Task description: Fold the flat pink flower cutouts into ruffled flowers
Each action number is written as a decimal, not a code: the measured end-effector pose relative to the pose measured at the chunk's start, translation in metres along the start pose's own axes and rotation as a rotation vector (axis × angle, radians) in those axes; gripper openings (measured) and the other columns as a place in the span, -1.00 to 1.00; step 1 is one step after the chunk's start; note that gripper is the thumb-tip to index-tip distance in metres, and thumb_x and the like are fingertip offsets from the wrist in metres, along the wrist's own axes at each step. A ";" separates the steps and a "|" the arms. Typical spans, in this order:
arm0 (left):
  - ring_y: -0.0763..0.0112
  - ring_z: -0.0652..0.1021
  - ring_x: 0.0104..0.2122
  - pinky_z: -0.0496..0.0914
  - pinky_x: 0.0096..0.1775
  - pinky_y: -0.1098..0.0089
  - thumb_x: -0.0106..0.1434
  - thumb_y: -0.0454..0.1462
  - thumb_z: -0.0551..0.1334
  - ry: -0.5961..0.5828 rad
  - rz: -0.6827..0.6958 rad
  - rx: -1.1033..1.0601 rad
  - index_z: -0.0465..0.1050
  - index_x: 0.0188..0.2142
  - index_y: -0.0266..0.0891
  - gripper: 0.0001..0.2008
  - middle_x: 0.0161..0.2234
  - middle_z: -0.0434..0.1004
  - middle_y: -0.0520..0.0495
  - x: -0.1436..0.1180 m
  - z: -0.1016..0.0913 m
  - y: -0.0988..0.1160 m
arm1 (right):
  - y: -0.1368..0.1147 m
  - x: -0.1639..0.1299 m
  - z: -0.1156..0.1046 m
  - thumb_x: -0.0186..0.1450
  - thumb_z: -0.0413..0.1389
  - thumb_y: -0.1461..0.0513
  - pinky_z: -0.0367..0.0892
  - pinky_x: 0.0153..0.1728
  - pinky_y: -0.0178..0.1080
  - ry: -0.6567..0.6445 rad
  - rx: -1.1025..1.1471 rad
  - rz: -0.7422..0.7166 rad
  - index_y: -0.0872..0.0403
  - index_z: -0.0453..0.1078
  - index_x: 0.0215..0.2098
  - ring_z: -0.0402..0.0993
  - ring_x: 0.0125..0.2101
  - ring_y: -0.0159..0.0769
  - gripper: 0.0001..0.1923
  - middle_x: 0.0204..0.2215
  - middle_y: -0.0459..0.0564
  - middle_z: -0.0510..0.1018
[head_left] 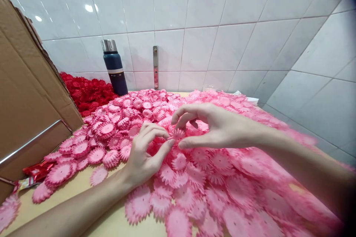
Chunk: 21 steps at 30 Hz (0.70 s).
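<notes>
A small pink petal disc with a toothed edge is pinched between the thumb and forefinger of my left hand. Just right of it, my right hand arches with curled fingers, its thumb apart from them and nothing visible between. Flat light-pink petal discs, many with a tiny hole in the centre, lie loose below both hands. Behind and left of my left hand is a heap of darker-edged pink petal discs, some stacked together.
A cardboard box stands at the left beside a metal rod and a red wrapper. Red petal discs are piled behind it, near a dark blue bottle. A metal bracket is fixed to the tiled wall.
</notes>
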State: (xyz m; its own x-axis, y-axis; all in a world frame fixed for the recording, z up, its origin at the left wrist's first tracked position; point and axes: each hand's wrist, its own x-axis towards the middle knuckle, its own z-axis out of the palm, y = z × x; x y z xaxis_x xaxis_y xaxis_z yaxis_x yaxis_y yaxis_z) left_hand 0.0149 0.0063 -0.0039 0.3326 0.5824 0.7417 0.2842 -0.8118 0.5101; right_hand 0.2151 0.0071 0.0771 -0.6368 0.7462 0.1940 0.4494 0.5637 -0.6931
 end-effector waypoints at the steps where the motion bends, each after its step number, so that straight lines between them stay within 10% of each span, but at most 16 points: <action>1: 0.36 0.48 -0.26 0.37 -0.18 0.30 0.22 -0.41 0.26 -0.006 -0.007 -0.003 0.44 -0.34 -0.29 -0.96 -0.35 0.52 -0.06 0.000 0.000 0.001 | 0.000 0.000 0.000 0.15 0.24 0.24 0.32 -0.36 -0.30 0.006 -0.012 0.007 0.06 0.36 -0.17 0.45 -0.33 -0.35 -0.71 -0.30 -0.07 0.55; 21: 0.32 0.47 -0.26 0.39 -0.20 0.27 0.23 -0.41 0.25 -0.016 0.020 -0.059 0.44 -0.22 -0.27 -0.89 -0.32 0.52 -0.08 -0.002 -0.001 -0.001 | 0.001 0.000 0.012 0.30 0.10 0.23 0.20 -0.49 -0.31 0.037 -0.074 -0.048 0.06 0.25 -0.16 0.30 -0.50 -0.41 -0.84 -0.51 -0.16 0.43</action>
State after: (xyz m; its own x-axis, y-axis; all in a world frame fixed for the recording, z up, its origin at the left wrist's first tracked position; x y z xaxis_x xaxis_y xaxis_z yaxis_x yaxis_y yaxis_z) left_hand 0.0130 0.0059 -0.0053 0.3526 0.5660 0.7452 0.2238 -0.8242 0.5202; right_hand 0.2083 0.0035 0.0682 -0.6356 0.7295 0.2527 0.4648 0.6230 -0.6291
